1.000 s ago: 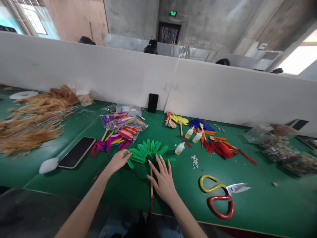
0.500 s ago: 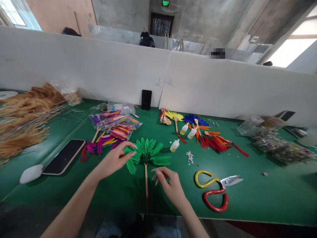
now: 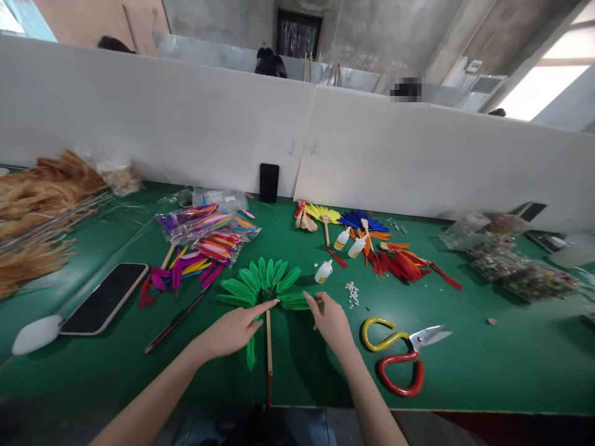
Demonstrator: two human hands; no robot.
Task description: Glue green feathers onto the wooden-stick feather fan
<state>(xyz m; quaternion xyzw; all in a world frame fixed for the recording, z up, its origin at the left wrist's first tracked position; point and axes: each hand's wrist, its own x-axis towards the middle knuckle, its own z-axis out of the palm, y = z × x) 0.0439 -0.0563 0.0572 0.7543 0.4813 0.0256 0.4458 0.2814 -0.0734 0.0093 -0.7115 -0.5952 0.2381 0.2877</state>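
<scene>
A fan of green feathers lies on the table before me, with a thin wooden handle and a red cord toward the front edge. My left hand reaches over its lower left, index finger stretched to the base of the right-hand feathers and thumb apart. Below that hand a green feather points toward me; its upper end is hidden. At the right side, my right hand has thumb and index finger closed at the tip of a green feather.
Large scissors and white beads lie right, near a glue bottle. Farther back are a yellow feather fan and a blue one. Left are a dark pen-like stick, a phone and bagged coloured feathers.
My left hand has moved from the upper left feathers down to the fan's base. My right hand has risen from beside the handle to the right-hand feathers. The view has shifted slightly.
</scene>
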